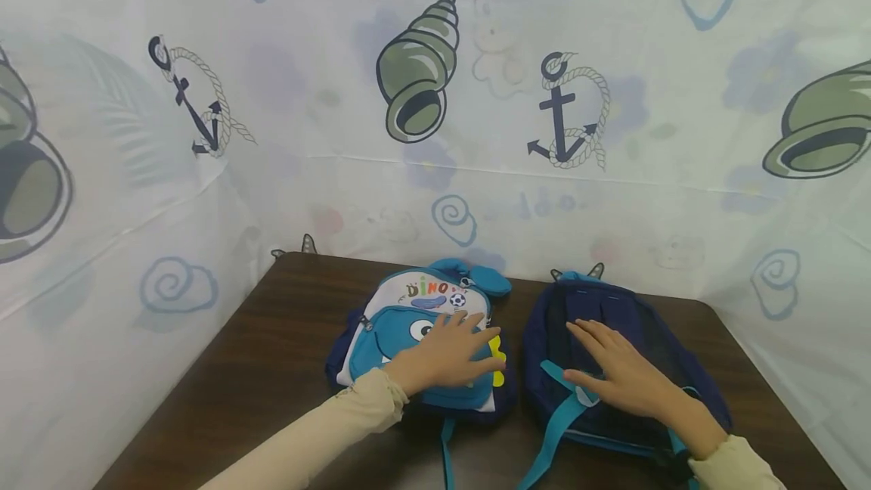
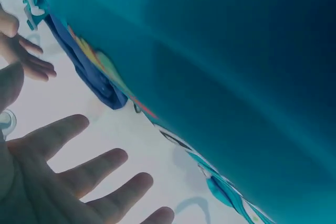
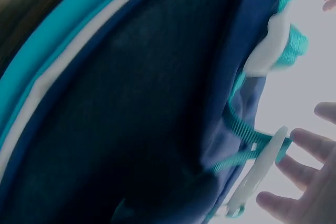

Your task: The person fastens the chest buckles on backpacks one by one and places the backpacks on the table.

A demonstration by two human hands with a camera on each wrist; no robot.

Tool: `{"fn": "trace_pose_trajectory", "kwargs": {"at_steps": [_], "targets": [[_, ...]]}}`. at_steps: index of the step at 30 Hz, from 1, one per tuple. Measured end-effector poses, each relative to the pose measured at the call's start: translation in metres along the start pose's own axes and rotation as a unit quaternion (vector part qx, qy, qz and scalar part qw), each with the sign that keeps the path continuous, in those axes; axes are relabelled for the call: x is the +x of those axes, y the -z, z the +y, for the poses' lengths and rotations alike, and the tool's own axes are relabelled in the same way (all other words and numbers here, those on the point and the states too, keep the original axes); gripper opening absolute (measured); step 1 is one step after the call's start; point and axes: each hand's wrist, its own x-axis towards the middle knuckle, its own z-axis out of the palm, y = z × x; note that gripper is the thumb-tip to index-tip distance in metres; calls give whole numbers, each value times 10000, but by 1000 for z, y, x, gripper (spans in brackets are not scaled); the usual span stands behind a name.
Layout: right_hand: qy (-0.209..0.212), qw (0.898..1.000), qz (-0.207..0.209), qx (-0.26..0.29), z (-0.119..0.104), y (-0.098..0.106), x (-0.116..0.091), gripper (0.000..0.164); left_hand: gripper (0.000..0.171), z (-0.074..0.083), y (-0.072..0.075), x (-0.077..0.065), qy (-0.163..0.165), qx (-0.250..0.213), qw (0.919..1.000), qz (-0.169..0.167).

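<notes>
A child's backpack (image 1: 389, 340) lies front side up, with a white "DINO" panel, a teal pocket with a cartoon eye, and yellow spikes (image 1: 500, 378) on its right edge. My left hand (image 1: 445, 352) is over this pocket, fingers spread, and hides part of it. In the left wrist view the fingers appear apart from the teal cloth. To the right, a navy backpack (image 1: 656, 331) lies with its back panel and straps up. Over it is my right hand (image 1: 622, 373), fingers extended, gripping nothing. In the right wrist view its fingertips are near a white strap buckle (image 3: 262, 169); contact is unclear.
Both bags lie on a dark brown wooden table (image 1: 272, 354). Teal straps (image 1: 551, 433) trail toward the front edge. A white cloth wall (image 1: 327, 195) printed with shells and anchors stands behind and at both sides.
</notes>
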Motion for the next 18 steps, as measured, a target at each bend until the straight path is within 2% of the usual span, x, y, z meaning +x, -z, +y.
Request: {"fn": "trace_pose_trajectory", "kwargs": {"at_steps": [9,14,18], "targets": [[236,9996,-172,33,-26,-7,19,76,63,-26,5,-21,31,-235,9994,263],[367,9987,-343,38,-43,-17,31,77,62,-42,6,-38,224,-449,9979,420],[389,9982,-443,55,-56,-25,39,76,63,-53,6,-49,397,-602,9966,400]]}}
